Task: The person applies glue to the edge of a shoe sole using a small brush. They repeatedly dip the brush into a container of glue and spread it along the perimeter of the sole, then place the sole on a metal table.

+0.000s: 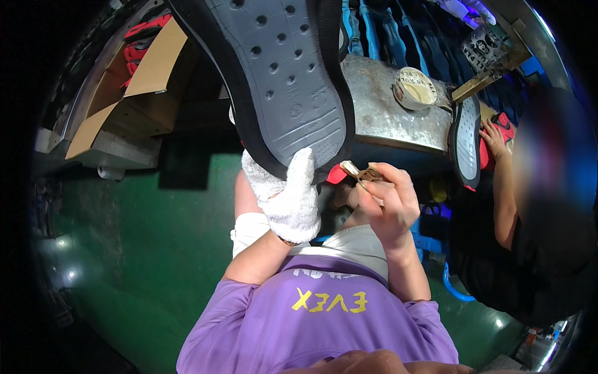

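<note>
A large shoe sole (299,93), grey inside with small round holes and a black rim, is held up in front of me. My left hand (293,199), in a white knitted glove, grips its near end, with the thumb on the grey face. A red piece (337,174) shows at that end, on the right. My bare right hand (389,196) pinches a small brush (352,168), its pale tip against or very close to the red piece. The fingers partly hide the brush's handle.
On the metal bench (380,118) stands a white tub (416,89) with pale contents. Several blue and black soles hang behind it. At the left is an open cardboard box (152,65) near red shoes. A co-worker's hand (495,140) touches a red item beside another sole (466,143).
</note>
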A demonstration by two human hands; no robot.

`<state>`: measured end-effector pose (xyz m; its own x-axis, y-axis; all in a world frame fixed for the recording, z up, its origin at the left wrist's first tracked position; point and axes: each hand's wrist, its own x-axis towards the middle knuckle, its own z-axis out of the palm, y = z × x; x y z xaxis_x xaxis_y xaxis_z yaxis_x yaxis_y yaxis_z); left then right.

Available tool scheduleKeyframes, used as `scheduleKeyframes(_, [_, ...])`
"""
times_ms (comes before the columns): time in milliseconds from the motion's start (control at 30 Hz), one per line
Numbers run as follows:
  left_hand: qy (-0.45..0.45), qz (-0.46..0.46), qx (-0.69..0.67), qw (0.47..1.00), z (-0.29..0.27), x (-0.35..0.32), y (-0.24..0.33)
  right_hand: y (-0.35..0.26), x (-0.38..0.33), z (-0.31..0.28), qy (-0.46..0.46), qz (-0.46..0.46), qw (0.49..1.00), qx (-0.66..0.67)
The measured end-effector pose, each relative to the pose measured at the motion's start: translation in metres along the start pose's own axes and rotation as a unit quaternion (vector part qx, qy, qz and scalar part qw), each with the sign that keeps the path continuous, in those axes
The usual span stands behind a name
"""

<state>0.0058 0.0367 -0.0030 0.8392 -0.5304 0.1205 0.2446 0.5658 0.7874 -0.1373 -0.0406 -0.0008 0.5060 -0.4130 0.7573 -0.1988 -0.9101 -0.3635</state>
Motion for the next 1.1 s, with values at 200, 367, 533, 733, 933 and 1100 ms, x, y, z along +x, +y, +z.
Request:
scheduleKeyframes(200, [-0.001, 0.009, 0.01, 1.0, 0.001, 0.0, -0.003, -0.004, 0.001, 0.003, -0.047, -0.058, 0.996, 0.057])
scheduleKeyframes(367, [0.005, 0.012, 0.017, 1.0, 0.001, 0.0, -0.003, -0.006, -0.007, 0.0, -0.071, -0.085, 0.99, 0.089])
scheduleKeyframes(533, [0.024, 0.019, 0.056, 0.998, 0.002, 0.001, -0.003, -0.006, -0.006, 0.001, -0.012, -0.068, 0.994, 0.08])
scheduleKeyframes(733, [-0.024, 0.032, 0.017, 0.999, 0.005, -0.001, 0.002, 0.002, -0.011, 0.007, 0.011, -0.021, 0.999, 0.024])
scheduleKeyframes(933, [0.015, -0.042, -0.057, 0.997, 0.005, -0.004, -0.001, 0.004, -0.008, -0.002, 0.022, 0.027, 0.999, -0.026])
scheduleKeyframes(1100, [0.019, 0.043, -0.028, 0.999, -0.006, -0.003, -0.015, 0.005, -0.006, -0.001, -0.013, 0.002, 1.0, 0.011])
